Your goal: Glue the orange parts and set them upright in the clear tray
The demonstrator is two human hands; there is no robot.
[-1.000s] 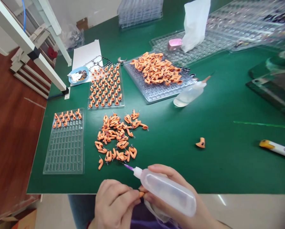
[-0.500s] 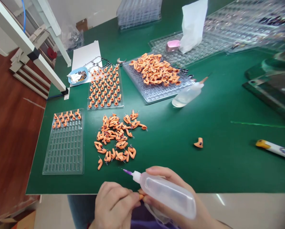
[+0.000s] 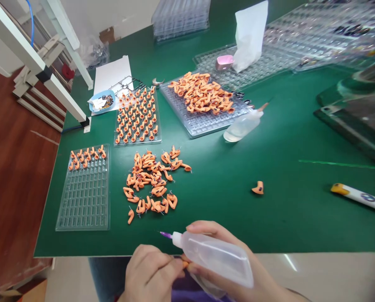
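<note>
My right hand is wrapped round a clear squeeze bottle with a purple needle tip, held level at the table's near edge. My left hand is closed in a pinch on a small orange part, of which only a sliver shows between both hands. A loose pile of orange parts lies on the green table just beyond my hands. To the left is a clear grid tray with one row of parts filled.
A full tray of orange parts and a tray heaped with more parts sit further back. A second bottle lies on its side, a single orange part lies apart, a white pen-like tool is at right.
Both hands and the bottle have drifted slightly toward me; the view has shifted a little. The grips are unchanged.
</note>
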